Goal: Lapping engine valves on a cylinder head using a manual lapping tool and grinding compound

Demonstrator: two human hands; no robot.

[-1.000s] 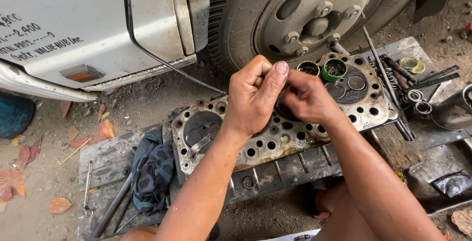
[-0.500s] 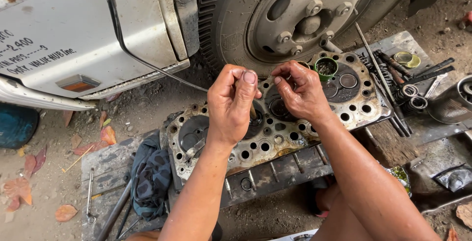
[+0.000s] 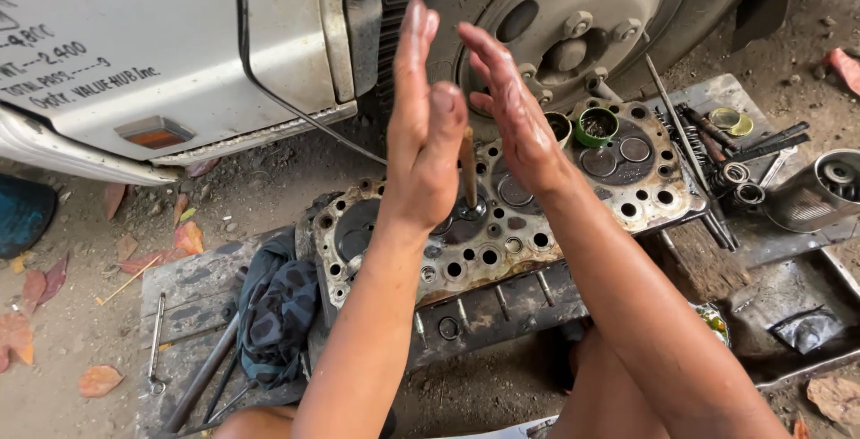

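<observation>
A greasy cylinder head [image 3: 573, 224] lies flat on metal plates on the dirt. A thin wooden stick [image 3: 468, 170] stands upright on one of its valve seats. My left hand [image 3: 425, 134] and my right hand [image 3: 511, 107] are raised flat, palms facing each other and fingers straight up. The stick is pressed between the heels of the two palms. A small green cup [image 3: 597, 125] sits on the head just right of my right hand.
A vehicle wheel [image 3: 573, 9] and white body panel [image 3: 161, 54] stand right behind the head. Springs and rods [image 3: 735, 148] and a round metal part [image 3: 820, 193] lie at the right. A dark cloth [image 3: 278, 309] and a wrench [image 3: 156, 345] lie at the left.
Both hands were curled together low over the head. They have since opened flat and risen, and the stick now shows between the palms.
</observation>
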